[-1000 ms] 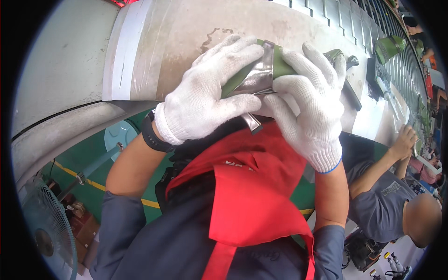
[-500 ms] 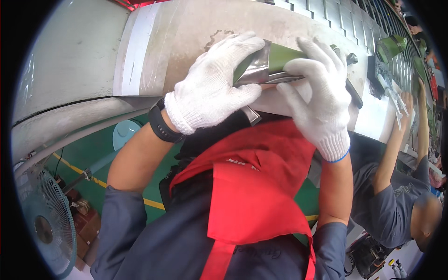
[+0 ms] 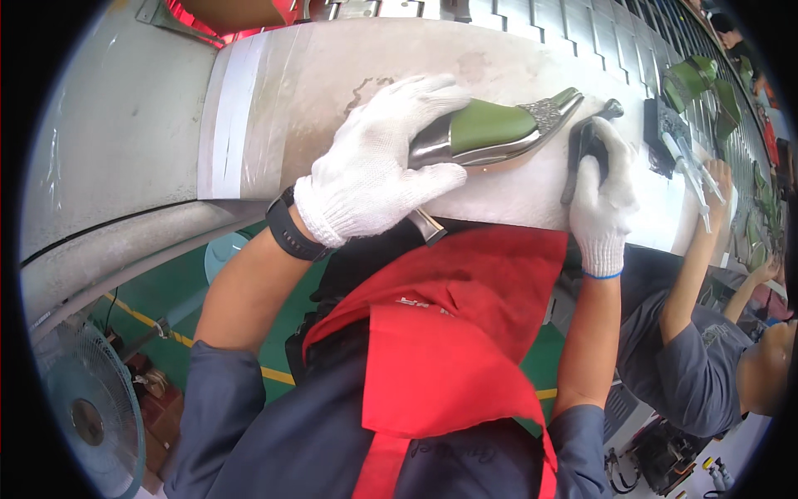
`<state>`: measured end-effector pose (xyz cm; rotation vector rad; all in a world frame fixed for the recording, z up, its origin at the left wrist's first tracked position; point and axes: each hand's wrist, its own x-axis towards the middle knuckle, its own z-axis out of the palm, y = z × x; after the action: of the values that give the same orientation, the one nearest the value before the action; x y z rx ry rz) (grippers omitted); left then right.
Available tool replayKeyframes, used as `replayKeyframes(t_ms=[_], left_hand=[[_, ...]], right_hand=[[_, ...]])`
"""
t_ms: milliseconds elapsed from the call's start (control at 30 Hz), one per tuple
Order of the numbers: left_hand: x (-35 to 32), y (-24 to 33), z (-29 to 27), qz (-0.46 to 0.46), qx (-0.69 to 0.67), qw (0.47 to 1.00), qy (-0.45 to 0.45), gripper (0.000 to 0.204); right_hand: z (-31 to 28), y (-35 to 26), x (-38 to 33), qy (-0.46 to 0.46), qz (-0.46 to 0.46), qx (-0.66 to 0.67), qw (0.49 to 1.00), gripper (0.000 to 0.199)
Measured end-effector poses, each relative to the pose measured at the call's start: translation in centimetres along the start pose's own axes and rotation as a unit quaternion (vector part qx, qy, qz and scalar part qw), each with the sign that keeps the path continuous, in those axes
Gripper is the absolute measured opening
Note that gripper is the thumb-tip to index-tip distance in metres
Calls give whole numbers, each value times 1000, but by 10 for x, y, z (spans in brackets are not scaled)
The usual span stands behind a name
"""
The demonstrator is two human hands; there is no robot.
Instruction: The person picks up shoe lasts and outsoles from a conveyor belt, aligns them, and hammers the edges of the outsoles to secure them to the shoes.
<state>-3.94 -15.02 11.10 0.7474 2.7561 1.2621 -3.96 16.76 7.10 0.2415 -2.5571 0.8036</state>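
Note:
A green pointed shoe (image 3: 495, 133) with silver trim and a glittery toe lies sideways over the pale worktable, its toe to the right. My left hand (image 3: 374, 158), in a white knit glove, is closed around the rear part of it. Below that hand the shiny heel (image 3: 428, 226) sticks out over the table's near edge. To the right of the toe, my gloved right hand (image 3: 605, 195) has thumb and fingers bent around a dark hammer (image 3: 575, 162) with a rounded metal end. The fingers partly hide the hammer.
A slatted metal conveyor (image 3: 565, 37) runs along the far side. Right of the hammer are a dark block (image 3: 661, 137), white-clear slim tubes (image 3: 688, 170) and more green shoes (image 3: 690, 81). A co-worker's arm (image 3: 698, 233) reaches in there. A fan (image 3: 83, 416) stands lower left.
My right hand has left the shoe's front and moved down and right onto the hammer, uncovering the toe. My left hand stays on the shoe. The co-worker's arms have shifted.

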Motion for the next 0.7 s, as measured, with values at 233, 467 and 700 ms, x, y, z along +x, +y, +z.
replayKeyframes(t_ms=[233,467,700], left_hand=[[6,2,-2,10,28,999,-35,79],[48,32,15,82,116,987,-70,102],[61,17,7,193,18,978,-76,86]], right_hand=[[-15,-14,-19,-55,-16,-79,995,49],[-26,-42,-28,-70,108,344,930,34],[-55,-26,25,-74,253,462,847,25]])
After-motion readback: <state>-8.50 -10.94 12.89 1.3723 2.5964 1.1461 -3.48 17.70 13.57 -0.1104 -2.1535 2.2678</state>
